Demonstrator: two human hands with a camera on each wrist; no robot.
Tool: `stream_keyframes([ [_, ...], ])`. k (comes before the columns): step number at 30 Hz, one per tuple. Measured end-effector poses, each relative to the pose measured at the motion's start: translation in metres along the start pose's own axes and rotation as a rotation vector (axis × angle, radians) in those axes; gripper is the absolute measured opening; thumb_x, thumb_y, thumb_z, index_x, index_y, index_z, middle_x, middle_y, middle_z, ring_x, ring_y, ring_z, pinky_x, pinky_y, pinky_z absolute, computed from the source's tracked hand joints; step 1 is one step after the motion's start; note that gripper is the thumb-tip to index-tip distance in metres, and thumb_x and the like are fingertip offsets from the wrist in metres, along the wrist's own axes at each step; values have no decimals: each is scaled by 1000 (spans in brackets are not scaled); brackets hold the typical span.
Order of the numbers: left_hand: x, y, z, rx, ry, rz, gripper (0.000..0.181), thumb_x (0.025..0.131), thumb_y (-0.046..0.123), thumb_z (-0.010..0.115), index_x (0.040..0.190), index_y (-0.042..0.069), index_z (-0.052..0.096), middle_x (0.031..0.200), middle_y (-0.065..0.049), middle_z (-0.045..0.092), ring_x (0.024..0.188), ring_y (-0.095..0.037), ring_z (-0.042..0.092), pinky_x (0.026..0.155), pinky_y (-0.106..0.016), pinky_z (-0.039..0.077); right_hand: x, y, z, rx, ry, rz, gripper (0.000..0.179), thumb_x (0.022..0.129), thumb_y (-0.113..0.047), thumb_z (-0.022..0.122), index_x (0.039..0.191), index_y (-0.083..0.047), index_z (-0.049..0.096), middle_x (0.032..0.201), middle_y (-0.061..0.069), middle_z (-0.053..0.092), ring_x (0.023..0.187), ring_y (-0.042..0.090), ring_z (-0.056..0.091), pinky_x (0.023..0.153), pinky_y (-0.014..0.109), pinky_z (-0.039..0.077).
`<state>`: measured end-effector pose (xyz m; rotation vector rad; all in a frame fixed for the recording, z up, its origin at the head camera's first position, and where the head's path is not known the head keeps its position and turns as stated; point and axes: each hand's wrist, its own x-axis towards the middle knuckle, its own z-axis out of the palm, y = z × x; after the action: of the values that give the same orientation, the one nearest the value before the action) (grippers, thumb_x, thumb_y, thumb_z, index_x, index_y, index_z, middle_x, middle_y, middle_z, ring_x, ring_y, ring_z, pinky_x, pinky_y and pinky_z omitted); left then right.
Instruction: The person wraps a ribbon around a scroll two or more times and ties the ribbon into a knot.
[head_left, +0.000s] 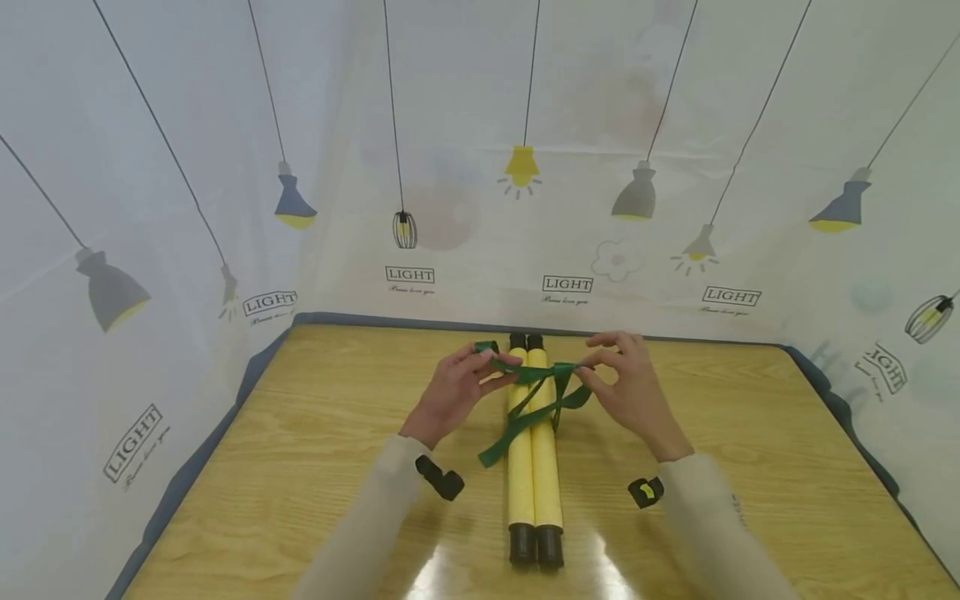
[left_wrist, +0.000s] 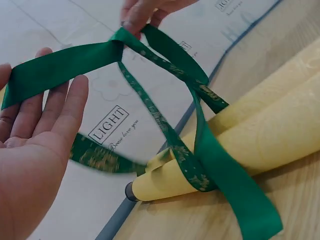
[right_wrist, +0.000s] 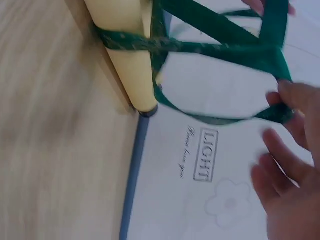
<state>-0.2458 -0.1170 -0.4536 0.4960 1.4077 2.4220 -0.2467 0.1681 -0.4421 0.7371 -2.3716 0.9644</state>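
Note:
Two yellow rolls (head_left: pixel 534 467) with dark end caps lie side by side on the table, pointing away from me. A green ribbon (left_wrist: pixel 226 172) with gold print passes around them, and its loops stand up above the far half. On the left, my left hand (head_left: pixel 459 387) holds one stretch of ribbon between thumb and fingers; the left wrist view shows the band lying across the fingers. My right hand (head_left: pixel 632 392) pinches the ribbon between thumb and forefinger, right of the rolls, its other fingers loose. One loose ribbon end hangs down over the rolls' left side.
The wooden table (head_left: pixel 315 483) has a blue-grey edging (head_left: pixel 420 322) along its back and sides. White sheeting (head_left: pixel 480 250) printed with lamps stands behind and on both sides. Black straps with small devices sit at both wrists.

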Motion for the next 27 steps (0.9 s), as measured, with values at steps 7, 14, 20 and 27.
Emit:
stream_keyframes([
  [7, -7, 18, -12, -11, 49, 34, 24, 111, 24, 47, 98, 14, 64, 100, 0, 76, 104, -19, 72, 113, -53, 46, 2, 4, -31, 106, -308, 204, 15, 103, -27, 64, 102, -16, 72, 81, -2, 71, 79, 13, 71, 75, 38, 59],
  [14, -15, 36, -31, -67, 96, 88, 24, 111, 22, 45, 99, 14, 64, 92, 1, 73, 96, -19, 72, 103, -41, 56, 5, 11, -60, 29, -327, 271, 19, 100, -39, 67, 95, -21, 74, 70, -2, 62, 55, 10, 49, 54, 28, 43],
  [20, -26, 51, -47, -76, 183, 102, 22, 110, 24, 49, 98, 14, 64, 88, 2, 71, 94, -18, 68, 99, -39, 56, 5, 16, -85, -43, -372, 305, 26, 97, -47, 69, 95, -21, 75, 90, 3, 70, 56, 10, 36, 59, 30, 38],
  [27, -39, 57, -69, -58, 345, 79, 27, 111, 24, 48, 92, 13, 64, 87, 2, 69, 89, -16, 66, 86, -33, 58, -2, 30, -101, -77, -403, 343, 30, 98, -50, 67, 96, -21, 74, 99, 5, 71, 62, 15, 43, 68, 34, 42],
])
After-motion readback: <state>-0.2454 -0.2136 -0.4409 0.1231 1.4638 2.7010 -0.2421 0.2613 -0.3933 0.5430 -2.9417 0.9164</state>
